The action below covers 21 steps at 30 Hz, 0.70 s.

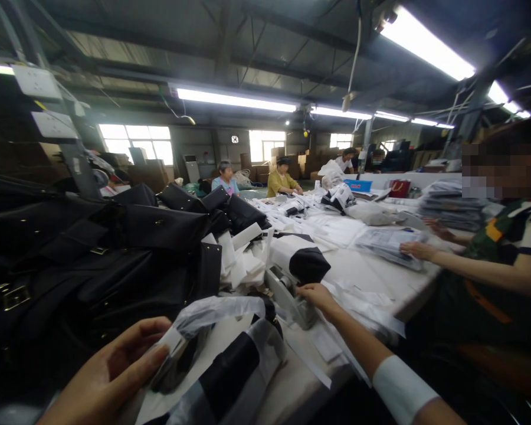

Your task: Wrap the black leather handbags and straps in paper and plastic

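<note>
My left hand [119,366] pinches a bag strap [221,310] wrapped in thin white paper or film, between thumb and fingers. The strap arches over to a black bag [230,372], partly covered in the same wrapping, at the table's near edge. My right hand [318,298] has its fingers pressed together at a grey tape dispenser [287,295]; whatever lies between the fingertips is too small to make out. Just behind the dispenser sits a black and white wrapped piece [307,262].
Black bags [159,230] with gold buckles pile up on my left. White paper strips [241,260] lie heaped on the table [376,277]. At right, a co-worker's hand [418,251] rests on a flat packet [384,245]. Other people work farther back.
</note>
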Available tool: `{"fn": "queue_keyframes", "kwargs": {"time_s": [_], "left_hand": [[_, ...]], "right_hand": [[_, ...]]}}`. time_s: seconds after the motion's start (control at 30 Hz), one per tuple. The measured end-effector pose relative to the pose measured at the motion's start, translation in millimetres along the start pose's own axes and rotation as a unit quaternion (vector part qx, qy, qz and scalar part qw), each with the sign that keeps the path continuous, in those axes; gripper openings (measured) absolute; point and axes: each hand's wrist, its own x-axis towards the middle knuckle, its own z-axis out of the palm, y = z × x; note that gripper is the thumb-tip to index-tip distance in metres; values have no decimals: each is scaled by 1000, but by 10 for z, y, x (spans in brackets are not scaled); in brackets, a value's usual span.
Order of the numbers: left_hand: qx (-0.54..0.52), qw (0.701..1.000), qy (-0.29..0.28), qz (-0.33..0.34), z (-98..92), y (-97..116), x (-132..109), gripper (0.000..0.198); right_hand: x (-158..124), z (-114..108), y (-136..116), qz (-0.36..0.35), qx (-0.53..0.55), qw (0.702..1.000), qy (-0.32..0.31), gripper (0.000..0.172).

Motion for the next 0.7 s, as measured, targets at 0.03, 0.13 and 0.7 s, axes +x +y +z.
{"fn": "queue_keyframes", "kwargs": {"time_s": [0.03,0.13,0.7], "left_hand": [[-13,1000,-7,-17,0,20,-4,56],[-32,999,-1,-23,-2,66,-5,57],[-39,999,20,-22,9,-8,18,63]], "right_hand": [[-3,-15,-15,2,17,1000,0,26],[-62,-117,-65,-9,69,997,15,24],[-660,-125,211,31,206,977,40,36]]}}
